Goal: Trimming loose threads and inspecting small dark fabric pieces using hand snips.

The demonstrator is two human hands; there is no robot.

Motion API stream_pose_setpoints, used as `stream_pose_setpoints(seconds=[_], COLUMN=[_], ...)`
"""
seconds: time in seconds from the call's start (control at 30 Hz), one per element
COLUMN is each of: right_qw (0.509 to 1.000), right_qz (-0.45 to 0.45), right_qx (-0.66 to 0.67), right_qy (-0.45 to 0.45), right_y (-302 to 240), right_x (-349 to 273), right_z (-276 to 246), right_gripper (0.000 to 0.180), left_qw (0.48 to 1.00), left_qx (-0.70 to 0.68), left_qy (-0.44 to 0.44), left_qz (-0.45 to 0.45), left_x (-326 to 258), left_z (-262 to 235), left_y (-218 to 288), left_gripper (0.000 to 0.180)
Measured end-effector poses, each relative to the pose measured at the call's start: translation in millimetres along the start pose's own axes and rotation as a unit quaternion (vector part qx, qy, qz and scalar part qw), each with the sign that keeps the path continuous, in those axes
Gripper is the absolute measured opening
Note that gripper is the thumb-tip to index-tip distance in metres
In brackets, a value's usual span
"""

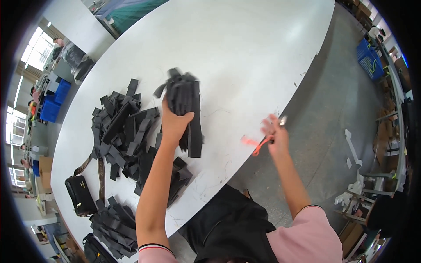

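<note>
White worktable (245,52) strewn with dark strap pieces (125,131); left hand (174,122) clamping a gathered bundle (186,105) upright, right hand (275,133) pinching small orange-handled snips (258,143) off the edge.

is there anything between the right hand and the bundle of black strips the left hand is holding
Nothing visible. The left hand grips the bundle of black strips above the white table; the right hand, holding a small orange-handled tool, is apart from it, with only bare tabletop between.

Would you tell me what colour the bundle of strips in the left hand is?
Black, or very dark grey: the bundle of strips gripped by the left hand, seen in the head view.
</note>
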State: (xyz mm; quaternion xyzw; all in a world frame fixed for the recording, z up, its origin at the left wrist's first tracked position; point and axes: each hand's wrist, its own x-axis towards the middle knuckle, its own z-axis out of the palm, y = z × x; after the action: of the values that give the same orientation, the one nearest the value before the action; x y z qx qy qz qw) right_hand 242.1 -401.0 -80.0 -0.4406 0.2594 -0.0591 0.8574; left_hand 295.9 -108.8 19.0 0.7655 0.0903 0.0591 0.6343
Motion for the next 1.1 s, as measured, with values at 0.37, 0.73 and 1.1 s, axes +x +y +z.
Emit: stream_pose_setpoints(seconds=[0.37,0.73,1.1], right_qw=[0.983,0.934,0.787], right_qz=[-0.045,-0.024,0.017], right_qx=[-0.178,-0.312,-0.359], right_qy=[0.025,-0.171,-0.501], right_y=[-25.3,37.6,91.6], right_x=[-76.0,-127.4,-161.5], right_z=[-43.6,0.2,104.1], right_gripper=[0.031,0.023,0.015], left_qw=[0.613,0.798,0.838], left_qx=[0.652,0.525,0.514], left_qy=[-0.198,-0.043,0.116], left_qz=[0.400,0.294,-0.145], left_x=[6.5,-50.6,-174.5], left_z=[81.6,28.7,-149.3], left_y=[-47.8,-8.1,-72.9], left_gripper=[0.080,0.076,0.079])
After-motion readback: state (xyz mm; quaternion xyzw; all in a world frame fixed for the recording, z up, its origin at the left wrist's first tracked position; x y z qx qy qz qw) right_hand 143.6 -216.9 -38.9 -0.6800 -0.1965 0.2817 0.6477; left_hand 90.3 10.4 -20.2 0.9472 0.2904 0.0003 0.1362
